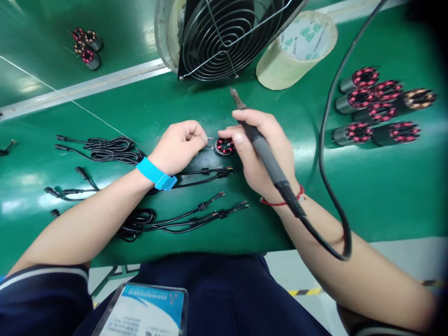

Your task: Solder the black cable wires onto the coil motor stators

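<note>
Glossy green bench [385, 200] beneath both our hands

Our left grip [187, 144], with a bright blue strap [156, 174] at the wrist, pinches thin, coloured wire ends [210, 138] between thumb and forefinger. Our right grip [262, 154] is closed around a dark grey, pen-shaped soldering iron [268, 158], its metal tip pointing away from us, well apart from the wires. Between our hands, a small, round motor core with red windings [224, 146] sits on the bench; we cannot tell whether our right fingers touch it. Nearer us lie black rubber-sheathed cables with bared ends [140, 226]. To the right stands a group of metal cylinders with red or copper windings [381, 113]. Beyond our hands are a black fan with a round wire grille [226, 45] and a wide, cream-coloured tape roll [289, 70].
</note>
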